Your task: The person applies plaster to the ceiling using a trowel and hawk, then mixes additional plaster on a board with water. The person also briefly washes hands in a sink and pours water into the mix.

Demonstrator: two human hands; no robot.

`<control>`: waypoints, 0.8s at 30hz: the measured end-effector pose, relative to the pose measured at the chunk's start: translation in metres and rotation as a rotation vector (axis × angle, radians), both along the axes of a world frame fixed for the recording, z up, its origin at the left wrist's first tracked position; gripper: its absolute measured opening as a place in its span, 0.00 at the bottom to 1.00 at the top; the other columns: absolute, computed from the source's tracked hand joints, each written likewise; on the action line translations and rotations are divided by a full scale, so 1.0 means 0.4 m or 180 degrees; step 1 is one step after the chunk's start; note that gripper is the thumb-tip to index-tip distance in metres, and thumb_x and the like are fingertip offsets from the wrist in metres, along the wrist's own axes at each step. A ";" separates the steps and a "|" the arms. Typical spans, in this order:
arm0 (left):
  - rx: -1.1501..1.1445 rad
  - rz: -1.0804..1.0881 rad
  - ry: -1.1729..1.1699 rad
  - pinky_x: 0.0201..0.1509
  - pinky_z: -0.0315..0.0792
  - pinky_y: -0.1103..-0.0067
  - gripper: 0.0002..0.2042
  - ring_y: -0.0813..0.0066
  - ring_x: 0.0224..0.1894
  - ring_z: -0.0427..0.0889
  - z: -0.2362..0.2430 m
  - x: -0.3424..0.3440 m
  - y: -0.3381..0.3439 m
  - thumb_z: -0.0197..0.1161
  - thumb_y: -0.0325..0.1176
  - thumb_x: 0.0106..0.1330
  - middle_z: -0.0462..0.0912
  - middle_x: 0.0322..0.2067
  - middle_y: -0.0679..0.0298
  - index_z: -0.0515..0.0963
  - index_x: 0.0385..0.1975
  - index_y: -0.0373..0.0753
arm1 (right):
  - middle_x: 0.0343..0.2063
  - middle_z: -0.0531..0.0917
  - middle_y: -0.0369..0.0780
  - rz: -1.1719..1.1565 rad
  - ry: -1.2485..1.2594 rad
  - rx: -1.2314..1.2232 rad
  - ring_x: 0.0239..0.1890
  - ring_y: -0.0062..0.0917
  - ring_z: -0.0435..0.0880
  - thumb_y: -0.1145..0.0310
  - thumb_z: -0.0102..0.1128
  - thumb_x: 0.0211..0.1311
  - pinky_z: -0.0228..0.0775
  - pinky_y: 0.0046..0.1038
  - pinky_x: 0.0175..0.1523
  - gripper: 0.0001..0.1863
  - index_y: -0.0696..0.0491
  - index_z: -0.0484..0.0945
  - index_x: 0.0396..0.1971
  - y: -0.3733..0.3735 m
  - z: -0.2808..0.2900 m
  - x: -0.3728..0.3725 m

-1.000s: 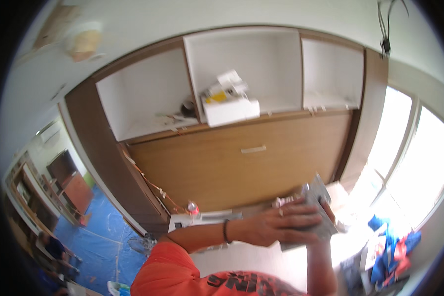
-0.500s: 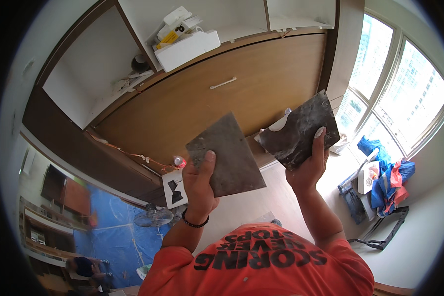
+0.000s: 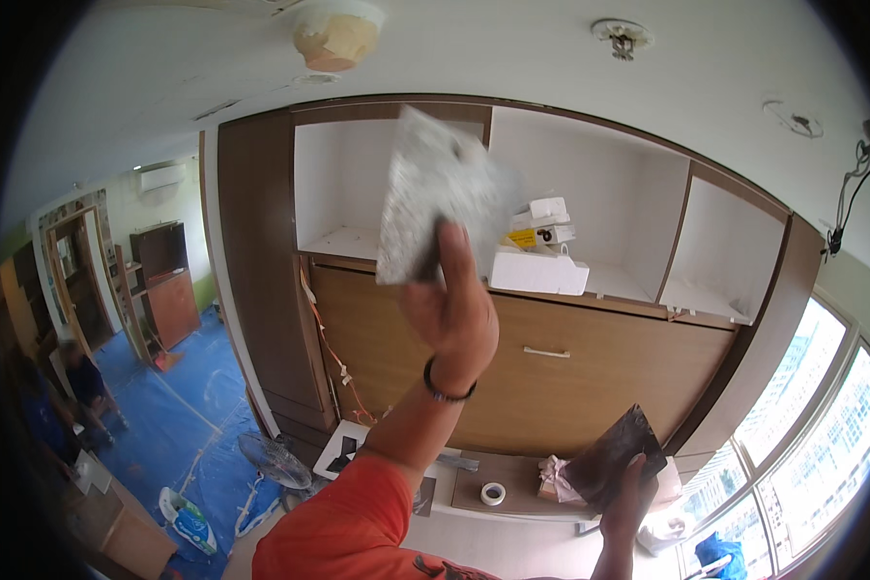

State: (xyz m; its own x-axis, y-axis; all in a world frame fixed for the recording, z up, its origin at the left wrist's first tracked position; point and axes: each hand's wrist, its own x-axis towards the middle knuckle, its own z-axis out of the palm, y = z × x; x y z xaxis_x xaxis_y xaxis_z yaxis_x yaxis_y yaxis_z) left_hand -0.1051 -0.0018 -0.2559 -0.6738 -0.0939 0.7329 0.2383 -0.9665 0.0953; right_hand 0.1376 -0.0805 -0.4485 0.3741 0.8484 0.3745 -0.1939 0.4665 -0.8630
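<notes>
My left hand (image 3: pixel 456 314) is raised high in front of the wall cabinet. Its fingers are closed round the lower edge of a flat, roughly square grey tile (image 3: pixel 430 179), with the thumb against the near face. The tile is blurred by motion and looks pale and mottled. Lower down at the right, my right hand (image 3: pixel 628 507) grips a dark marbled tile (image 3: pixel 611 459), tilted, with the thumb on its face. The fingers behind both tiles are mostly hidden.
A brown cabinet (image 3: pixel 512 406) with open white shelves spans the wall; white foam packaging (image 3: pixel 539 269) sits on one shelf. Below, a tape roll (image 3: pixel 493 493) lies on a low ledge. Left are a standing fan (image 3: pixel 273 459), blue floor sheeting (image 3: pixel 184 396) and people. Windows (image 3: pixel 793 396) stand right.
My left hand has lifted the grey tile up to the shelves' height. My right hand with the dark tile now sits lower in view. The view has tilted up, showing the ceiling.
</notes>
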 end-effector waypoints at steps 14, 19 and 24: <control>0.1467 0.2008 -0.0657 0.75 0.55 0.55 0.33 0.41 0.71 0.56 0.639 0.080 0.023 0.49 0.15 0.69 0.55 0.70 0.37 0.50 0.75 0.25 | 0.56 0.76 0.41 -0.0158 -0.0229 -0.0174 0.55 0.27 0.78 0.54 0.56 0.77 0.73 0.31 0.58 0.29 0.58 0.64 0.65 0.010 -0.063 0.118; 0.1712 0.2145 -0.0449 0.75 0.61 0.57 0.29 0.43 0.71 0.59 0.559 0.104 0.079 0.45 0.20 0.74 0.56 0.69 0.39 0.51 0.75 0.28 | 0.40 0.80 0.37 -0.0375 0.0218 0.0016 0.42 0.20 0.78 0.57 0.52 0.79 0.71 0.25 0.50 0.20 0.62 0.75 0.52 -0.010 -0.030 0.084; 0.1658 0.2061 -0.0899 0.75 0.60 0.56 0.24 0.43 0.72 0.59 0.640 -0.024 0.073 0.40 0.29 0.81 0.56 0.70 0.40 0.54 0.73 0.26 | 0.41 0.80 0.37 -0.0488 0.0041 -0.0023 0.42 0.20 0.77 0.58 0.52 0.79 0.71 0.26 0.50 0.20 0.62 0.75 0.52 -0.024 -0.040 0.131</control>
State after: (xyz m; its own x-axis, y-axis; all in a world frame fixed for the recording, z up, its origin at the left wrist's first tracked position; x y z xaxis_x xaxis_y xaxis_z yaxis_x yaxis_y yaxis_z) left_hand -0.1149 0.0275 -0.0001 -0.5219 -0.7969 0.3043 0.7892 -0.5865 -0.1822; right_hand 0.1902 -0.0900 -0.4646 0.5041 0.7837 0.3630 -0.1320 0.4853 -0.8643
